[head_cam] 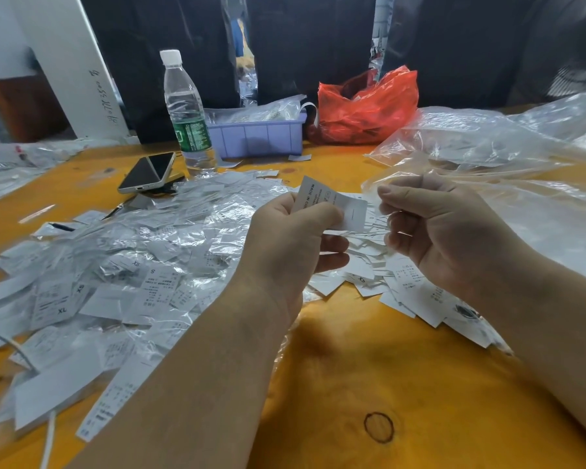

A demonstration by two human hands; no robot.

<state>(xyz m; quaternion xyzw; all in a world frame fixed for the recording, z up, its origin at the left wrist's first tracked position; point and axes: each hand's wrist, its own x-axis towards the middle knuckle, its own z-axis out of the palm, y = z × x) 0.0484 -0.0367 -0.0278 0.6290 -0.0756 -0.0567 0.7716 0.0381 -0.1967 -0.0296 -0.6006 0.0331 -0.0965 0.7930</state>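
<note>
label [330, 205] partly behind left hand [286, 243]

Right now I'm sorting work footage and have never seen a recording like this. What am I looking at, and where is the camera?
There is no machine here, only a person's two bare hands. One wide-angle camera worn on the head films them, looking forward and down. The left hand pinches a white printed label. The right hand is beside it with curled fingers, perhaps on thin clear film, though that is hard to tell. On the yellow table lie a heap of labels and clear wrappers, two phones, a water bottle, a purple tray and a red bag.
</note>
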